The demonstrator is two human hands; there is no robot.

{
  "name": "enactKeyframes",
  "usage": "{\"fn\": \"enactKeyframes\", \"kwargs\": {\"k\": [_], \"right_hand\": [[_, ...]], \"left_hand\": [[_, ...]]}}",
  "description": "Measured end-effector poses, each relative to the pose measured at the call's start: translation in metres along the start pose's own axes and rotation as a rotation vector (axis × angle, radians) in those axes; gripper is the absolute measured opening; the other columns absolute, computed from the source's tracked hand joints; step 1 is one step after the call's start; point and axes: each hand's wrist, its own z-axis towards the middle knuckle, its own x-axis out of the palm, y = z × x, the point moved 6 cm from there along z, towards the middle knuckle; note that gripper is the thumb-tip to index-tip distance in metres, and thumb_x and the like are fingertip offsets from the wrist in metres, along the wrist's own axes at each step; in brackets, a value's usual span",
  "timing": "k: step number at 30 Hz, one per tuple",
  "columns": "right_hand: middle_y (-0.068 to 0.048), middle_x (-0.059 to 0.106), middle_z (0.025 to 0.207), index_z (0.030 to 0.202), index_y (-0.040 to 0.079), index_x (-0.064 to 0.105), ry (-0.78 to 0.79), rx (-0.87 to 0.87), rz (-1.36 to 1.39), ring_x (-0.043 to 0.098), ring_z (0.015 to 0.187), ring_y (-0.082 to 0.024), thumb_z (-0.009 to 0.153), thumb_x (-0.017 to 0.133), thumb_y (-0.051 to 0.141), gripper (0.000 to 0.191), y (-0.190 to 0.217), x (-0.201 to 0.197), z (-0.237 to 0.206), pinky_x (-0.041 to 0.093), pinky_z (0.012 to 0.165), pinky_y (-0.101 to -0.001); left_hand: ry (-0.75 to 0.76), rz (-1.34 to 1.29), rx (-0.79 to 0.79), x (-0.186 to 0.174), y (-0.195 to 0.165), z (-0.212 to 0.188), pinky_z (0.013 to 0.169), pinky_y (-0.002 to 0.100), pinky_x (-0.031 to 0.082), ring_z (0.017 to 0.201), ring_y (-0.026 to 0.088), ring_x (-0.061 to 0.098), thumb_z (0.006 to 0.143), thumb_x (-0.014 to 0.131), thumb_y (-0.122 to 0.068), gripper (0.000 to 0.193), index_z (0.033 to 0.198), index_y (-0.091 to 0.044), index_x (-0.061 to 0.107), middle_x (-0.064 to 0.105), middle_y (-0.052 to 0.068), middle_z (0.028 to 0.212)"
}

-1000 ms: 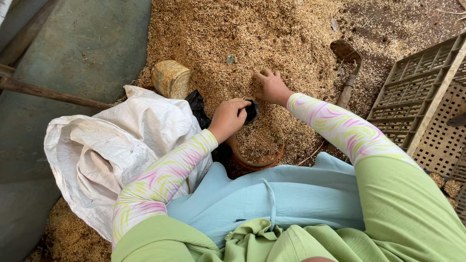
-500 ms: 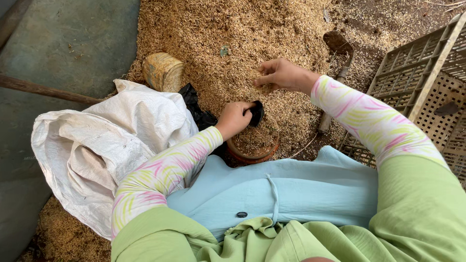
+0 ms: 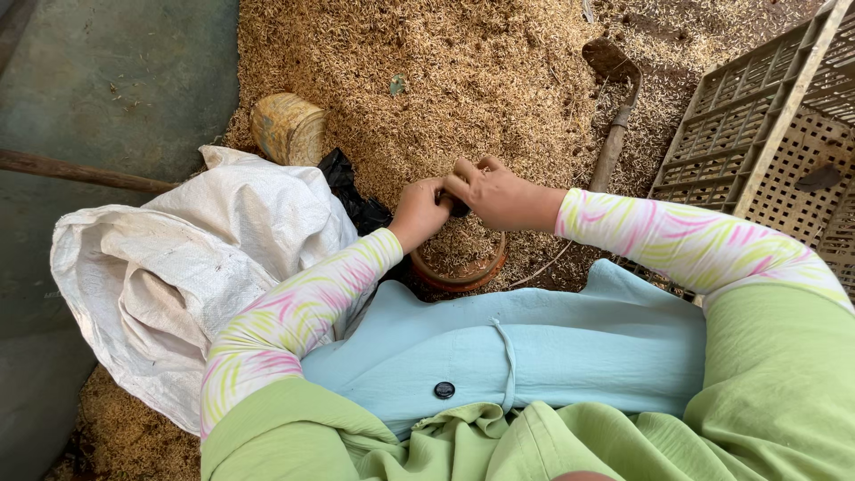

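Head view: person crouched over a husk pile, both hands meeting above a small pot.
Pot: brown clay pot (image 3: 459, 267) on the ground just in front of the knees — already filled with rice husk close to the rim.
Progress: filling looks mostly done, judging by the level; the small dark object (image 3: 457, 209) between the hands is not yet seated in the pot.
Left hand (image 3: 419, 212): fingers curled, tips pinching the dark object at its left side; grip looks closed, not clenched hard.
Right hand (image 3: 499, 191): fingers bent over the same dark object from the right and top, touching the left fingertips; what exactly it is — cannot tell, mostly covered.
Husk pile (image 3: 427, 80): spreads beyond the pot, loose and dry.
White woven sack (image 3: 178, 267): crumpled to the left, black plastic bag (image 3: 352, 191) at its edge.
Trowel (image 3: 614, 107): lying on the husk right of the hands, untouched.
Crate (image 3: 766, 134): tilted plastic lattice at far right.
Yellowish container (image 3: 287, 129): at the pile's left edge.
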Motion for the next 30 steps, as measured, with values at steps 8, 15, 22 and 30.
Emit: {"fn": "enactKeyframes", "kwargs": {"k": [8,15,22,30], "right_hand": [[-0.002,0.067,0.11,0.096,0.013,0.077,-0.034,0.023,0.414,0.056,0.115,-0.021,0.081,0.063,-0.001,0.025,-0.041,0.014,-0.008,0.036,0.103,-0.0501],[-0.022,0.038,0.147,0.141,0.015,0.049,-0.064,0.908,0.749,0.044,0.132,-0.039,0.094,0.07,0.025,0.052,-0.16,0.051,-0.004,0.043,0.109,-0.0511],[-0.024,0.04,0.152,0.157,0.02,0.042,0.016,0.776,0.491,0.048,0.135,-0.042,0.084,0.082,0.02,0.083,-0.133,0.09,0.023,0.045,0.114,-0.0467],[-0.009,0.06,0.136,0.146,0.014,0.053,0.109,0.905,1.04,0.068,0.11,-0.02,0.092,0.074,0.019,0.059,-0.155,0.052,-0.002,0.052,0.1,-0.0332]], "left_hand": [[-0.052,0.187,0.253,-0.001,-0.012,-0.011,0.106,0.042,0.048,0.119,0.038,0.064,0.083,0.053,0.001,0.041,0.12,0.003,0.071,0.066,0.023,0.131],[-0.023,0.349,0.166,-0.01,-0.031,-0.016,0.089,0.044,0.053,0.1,0.036,0.063,0.088,0.064,-0.011,0.027,0.113,-0.005,0.074,0.076,0.012,0.112],[-0.013,0.333,0.278,-0.016,-0.042,-0.008,0.092,0.042,0.054,0.103,0.032,0.065,0.084,0.065,-0.001,0.029,0.11,-0.006,0.078,0.066,0.012,0.111],[-0.047,0.195,0.214,-0.014,-0.024,0.004,0.096,0.042,0.053,0.103,0.036,0.068,0.082,0.058,0.003,0.038,0.118,0.003,0.071,0.063,0.018,0.129]]}}
